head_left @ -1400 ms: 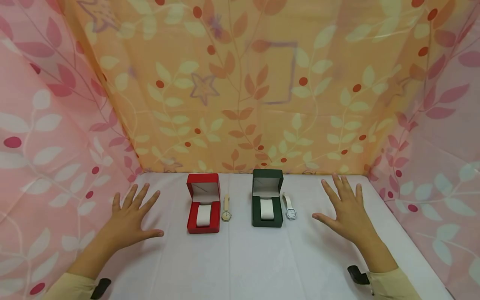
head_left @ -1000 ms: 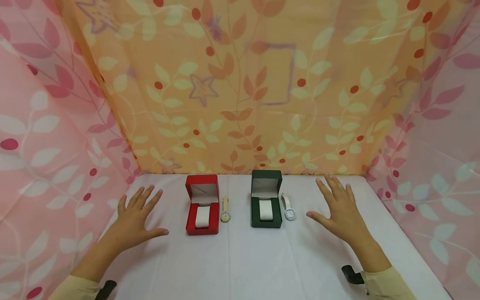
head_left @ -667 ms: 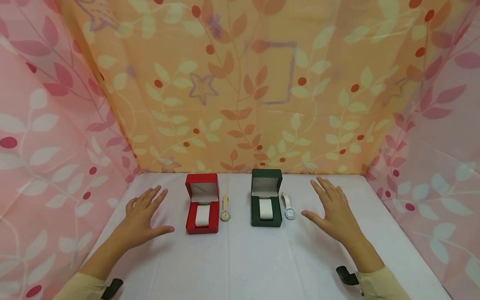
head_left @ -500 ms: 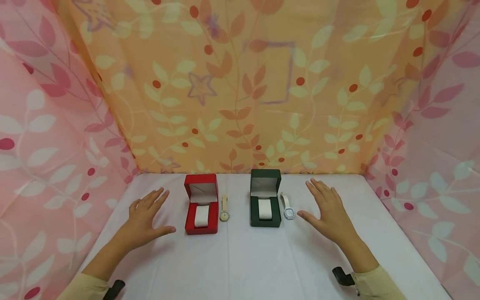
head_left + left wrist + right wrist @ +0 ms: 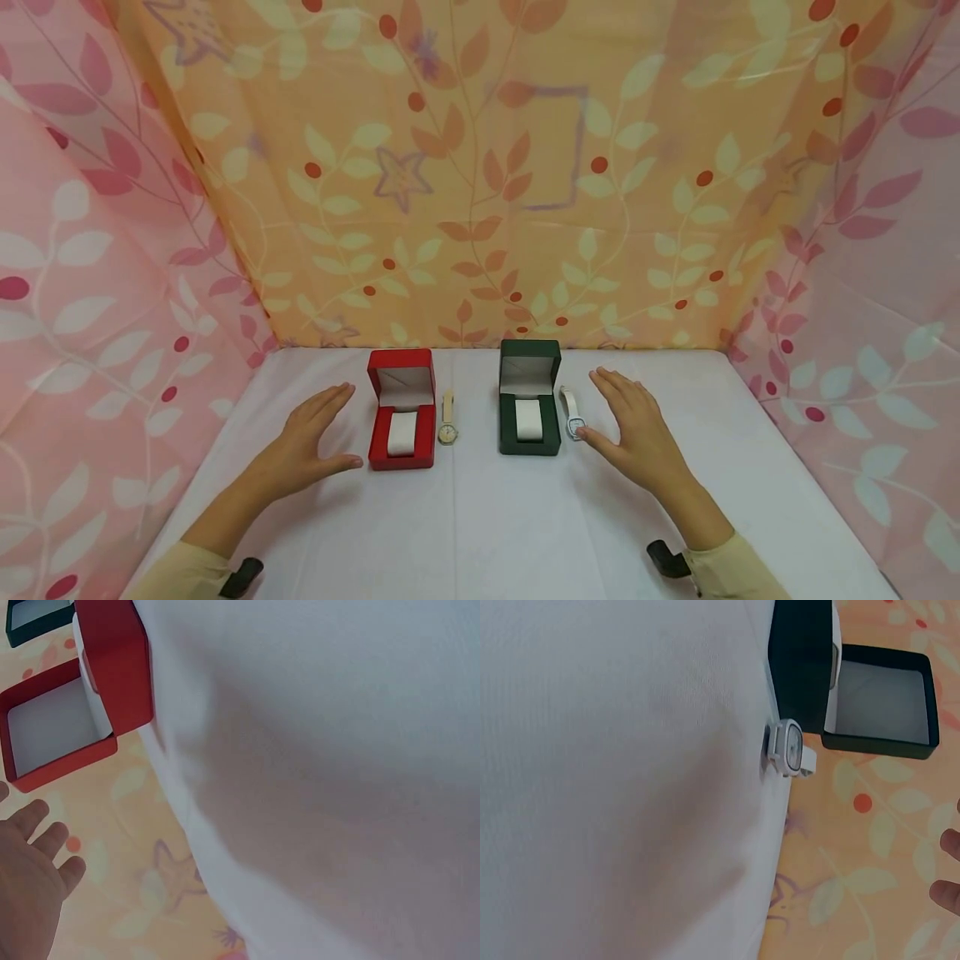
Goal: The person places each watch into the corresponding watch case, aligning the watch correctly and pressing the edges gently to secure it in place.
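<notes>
In the head view a red watch box (image 5: 381, 437) stands with its lid up and a white cushion (image 5: 402, 433) inside. Just right of it lies a watch with a cream strap (image 5: 447, 432). A dark green watch box (image 5: 508, 433), also with its lid raised, holds another white cushion (image 5: 528, 419). Beside it is a white-strapped watch (image 5: 572, 408), whose dial the right thumb partly covers in this view. My left hand (image 5: 303, 442) hovers left of the red box, fingers extended and holding nothing. My right hand (image 5: 637, 433), likewise holding nothing, is spread close to the white watch.
A white cloth (image 5: 465, 533) covers the table. An orange patterned curtain (image 5: 480, 167) hangs behind its far edge, and pink patterned curtains (image 5: 75, 250) flank both sides. Black wrist devices (image 5: 242, 577) sit by the sleeve cuffs.
Both hands have moved inward, the left one rightward toward the red box and the right one leftward toward the white watch. Boxes and watches stay where they were.
</notes>
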`<state>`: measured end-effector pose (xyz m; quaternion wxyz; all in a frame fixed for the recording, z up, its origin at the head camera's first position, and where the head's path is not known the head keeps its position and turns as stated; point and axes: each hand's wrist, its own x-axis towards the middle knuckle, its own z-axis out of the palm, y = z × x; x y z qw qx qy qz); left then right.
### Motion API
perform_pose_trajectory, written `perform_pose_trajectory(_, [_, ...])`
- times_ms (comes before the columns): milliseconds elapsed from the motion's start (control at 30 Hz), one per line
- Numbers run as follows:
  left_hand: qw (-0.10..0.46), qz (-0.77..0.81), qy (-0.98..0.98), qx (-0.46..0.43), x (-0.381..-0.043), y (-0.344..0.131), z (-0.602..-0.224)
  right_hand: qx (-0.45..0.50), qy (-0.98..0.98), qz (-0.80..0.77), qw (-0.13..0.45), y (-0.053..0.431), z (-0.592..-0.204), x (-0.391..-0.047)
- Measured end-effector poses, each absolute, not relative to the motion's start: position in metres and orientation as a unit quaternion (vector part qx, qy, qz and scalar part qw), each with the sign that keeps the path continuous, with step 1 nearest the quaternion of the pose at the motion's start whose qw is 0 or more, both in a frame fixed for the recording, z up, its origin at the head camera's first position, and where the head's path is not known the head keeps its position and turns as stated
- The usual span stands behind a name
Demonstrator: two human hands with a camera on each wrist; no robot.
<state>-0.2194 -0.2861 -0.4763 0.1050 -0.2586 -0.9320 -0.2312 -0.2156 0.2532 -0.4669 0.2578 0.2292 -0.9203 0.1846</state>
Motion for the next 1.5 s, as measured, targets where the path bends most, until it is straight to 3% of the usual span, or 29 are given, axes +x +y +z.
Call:
perform_pose_trajectory(500, [0.074,-0.281,-0.924,-0.247,-0.225,-0.273,-0.481,0.253,-0.909,0.228,0.241,0.227,-0.473,-0.212])
perform_pose_trajectory(900, [0.079,-0.289,-0.918,-0.260,-0.232,-0.261,-0.482,0.276,-0.901,0.238,0.235,0.209,-0.473,-0.214])
perform_pose_trajectory(1500, [0.033,-0.281,-0.928,-0.241,-0.242,-0.252,-0.487,0.313,-0.884,0.276,0.212,0.175,-0.474,-0.222])
